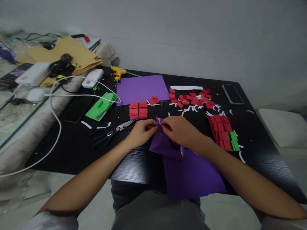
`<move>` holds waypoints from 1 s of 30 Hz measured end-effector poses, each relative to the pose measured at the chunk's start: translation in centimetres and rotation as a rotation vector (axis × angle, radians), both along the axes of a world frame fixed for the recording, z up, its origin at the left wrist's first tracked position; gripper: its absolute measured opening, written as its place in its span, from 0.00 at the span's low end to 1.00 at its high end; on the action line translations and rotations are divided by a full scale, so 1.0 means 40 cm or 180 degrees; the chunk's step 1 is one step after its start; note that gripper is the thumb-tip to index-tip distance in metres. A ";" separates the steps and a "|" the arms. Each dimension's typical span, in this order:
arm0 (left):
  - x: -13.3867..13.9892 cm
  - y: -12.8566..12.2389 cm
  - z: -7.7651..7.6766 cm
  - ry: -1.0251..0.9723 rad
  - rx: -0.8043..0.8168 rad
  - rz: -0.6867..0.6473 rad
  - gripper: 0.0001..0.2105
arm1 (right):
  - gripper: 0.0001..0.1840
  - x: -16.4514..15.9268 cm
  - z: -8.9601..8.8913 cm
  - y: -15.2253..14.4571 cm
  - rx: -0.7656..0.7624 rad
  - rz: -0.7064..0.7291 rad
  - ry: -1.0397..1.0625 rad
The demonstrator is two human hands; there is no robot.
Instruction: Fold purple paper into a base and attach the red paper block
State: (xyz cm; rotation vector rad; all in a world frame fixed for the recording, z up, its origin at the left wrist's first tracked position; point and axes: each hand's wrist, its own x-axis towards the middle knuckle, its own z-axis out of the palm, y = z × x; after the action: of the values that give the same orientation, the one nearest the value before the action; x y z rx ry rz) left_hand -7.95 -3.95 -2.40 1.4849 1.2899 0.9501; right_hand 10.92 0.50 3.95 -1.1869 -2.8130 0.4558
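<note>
A folded piece of purple paper is held up over the black table, with white strips showing along its top corner and lower right edge. My left hand pinches its upper left edge between thumb and fingers. Opposite it, my right hand is closed on the same upper corner, its fingertips at the white strip. Beneath lies a flat purple sheet, reaching past the table's front edge. Black-handled scissors rest just left of my left hand. Behind that hand sits a block of red folded paper pieces.
Loose red pieces and white scraps lie at the back. A red and green block and a phone are on the right. On the left are green paper pieces, a white cable and a yellow glue gun.
</note>
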 end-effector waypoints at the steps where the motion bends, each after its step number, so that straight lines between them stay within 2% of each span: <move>1: 0.000 0.000 0.000 -0.0018 0.0006 -0.0002 0.12 | 0.11 -0.002 -0.001 -0.002 0.0060 0.0026 -0.0071; 5: 0.001 0.001 0.001 -0.0025 -0.0001 -0.0010 0.11 | 0.08 -0.002 -0.005 -0.004 0.0254 0.0109 -0.0175; 11: 0.003 0.001 -0.003 -0.0062 -0.0210 0.0024 0.10 | 0.08 0.010 -0.018 0.003 -0.0091 0.0019 0.0138; 15: 0.003 0.002 -0.007 -0.0199 -0.0453 0.0011 0.09 | 0.06 0.035 -0.025 0.033 -0.0062 -0.0116 0.0434; 17: 0.001 0.004 -0.008 -0.0240 -0.0597 -0.0005 0.07 | 0.06 0.063 -0.022 0.070 0.0019 -0.0290 0.0557; 22: 0.001 0.009 -0.011 -0.0391 -0.0901 0.0002 0.03 | 0.05 0.160 -0.007 0.184 0.0641 -0.1250 0.0470; 24: 0.001 0.010 -0.011 -0.0440 -0.1010 0.0091 0.03 | 0.06 0.195 -0.006 0.202 0.0684 -0.1299 0.0363; 27: -0.001 0.010 -0.008 -0.0518 -0.1215 0.0226 0.03 | 0.08 0.235 -0.006 0.180 0.0644 -0.1242 0.0310; 30: -0.005 0.008 0.000 -0.0390 -0.1307 0.0297 0.07 | 0.13 0.269 -0.005 0.117 0.0604 -0.1232 0.0284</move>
State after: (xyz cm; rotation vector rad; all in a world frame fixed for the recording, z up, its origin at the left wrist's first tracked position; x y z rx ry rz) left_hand -8.13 -3.64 -2.41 1.0432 1.3757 0.7649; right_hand 21.66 5.18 3.77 -1.5700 -2.4035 0.2034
